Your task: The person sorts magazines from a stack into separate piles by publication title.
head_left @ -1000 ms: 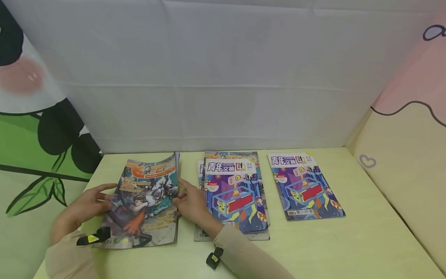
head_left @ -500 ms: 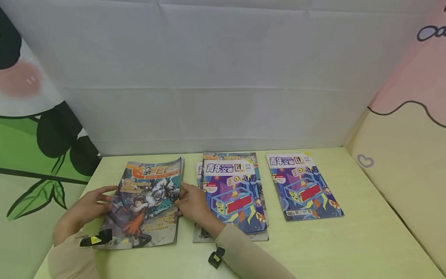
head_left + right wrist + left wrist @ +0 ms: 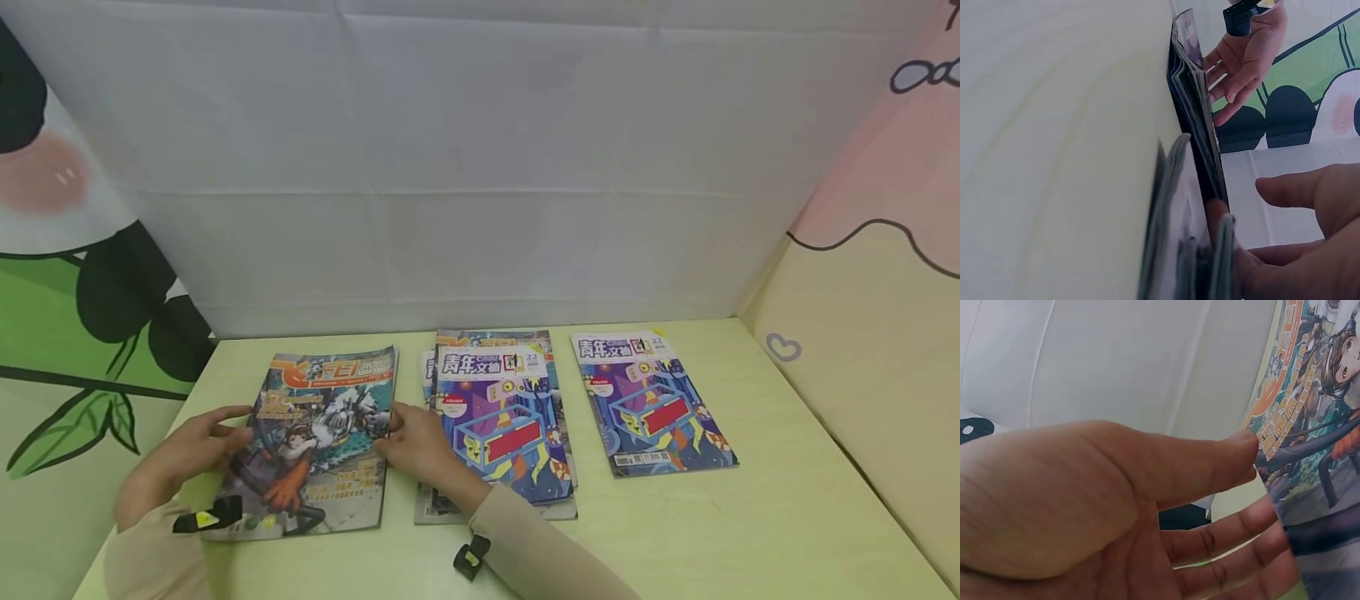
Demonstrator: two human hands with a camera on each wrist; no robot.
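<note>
A comic magazine (image 3: 322,467) with an orange title lies on the left part of the table. My left hand (image 3: 183,450) is at its left edge; in the left wrist view, the thumb (image 3: 1210,459) is stretched out and the fingers (image 3: 1222,540) reach the edge with tips partly hidden. My right hand (image 3: 423,446) touches the right edge. The right wrist view shows its thumb (image 3: 1291,187) raised apart from the cover while the fingers reach the magazine's side. Right beside this hand lies a stack topped by a purple magazine (image 3: 498,433).
Other magazines, including one with an orange title (image 3: 495,336), stick out from under the purple one. A matching purple magazine (image 3: 652,408) lies alone at the right. The pale yellow table (image 3: 750,533) ends against a white backdrop (image 3: 480,167), with printed walls on both sides.
The comic magazine's raised right edge has come down, and its cover is flatter now. My right thumb has eased off the edge. Both hands stay in nearly the same place.
</note>
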